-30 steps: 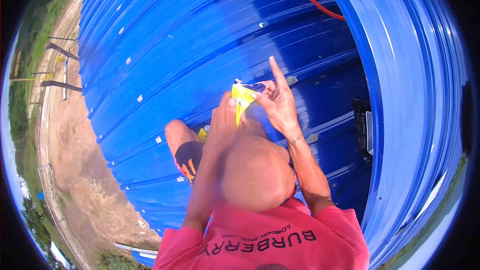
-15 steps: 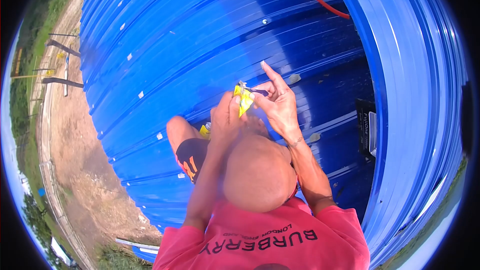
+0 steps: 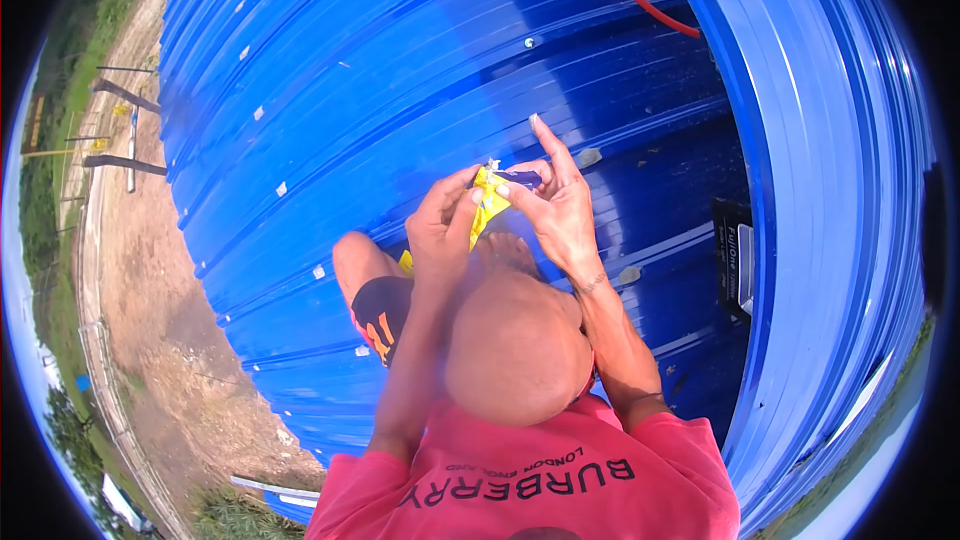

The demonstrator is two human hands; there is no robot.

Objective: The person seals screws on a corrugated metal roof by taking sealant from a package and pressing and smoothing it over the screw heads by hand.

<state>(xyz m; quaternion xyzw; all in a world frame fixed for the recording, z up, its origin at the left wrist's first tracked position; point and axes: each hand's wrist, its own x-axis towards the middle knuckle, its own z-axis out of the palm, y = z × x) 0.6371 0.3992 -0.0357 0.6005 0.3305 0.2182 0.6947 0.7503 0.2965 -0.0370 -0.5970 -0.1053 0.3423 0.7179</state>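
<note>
My left hand (image 3: 440,223) pinches a small yellow packet (image 3: 488,202) between thumb and fingers. On the packet's right side, the thumb of my right hand (image 3: 562,208) presses against it, with the index finger stretched out. A dark purple-blue piece (image 3: 523,179) lies between the packet and the curled fingers of my right hand. At the packet's top is a small silvery bit (image 3: 492,165). Another yellow item (image 3: 406,261) shows partly behind my left wrist.
My bent knee (image 3: 515,350) and foot are below the hands, on a blue ribbed metal sheet (image 3: 350,130). A red hose (image 3: 640,2) lies at the top, and a black box (image 3: 733,258) stands at the right by a raised blue edge. Bare ground is beyond the left edge.
The packet is turned and more of it shows. My left hand has moved slightly left with its fingers more spread, and more of the dark piece is visible.
</note>
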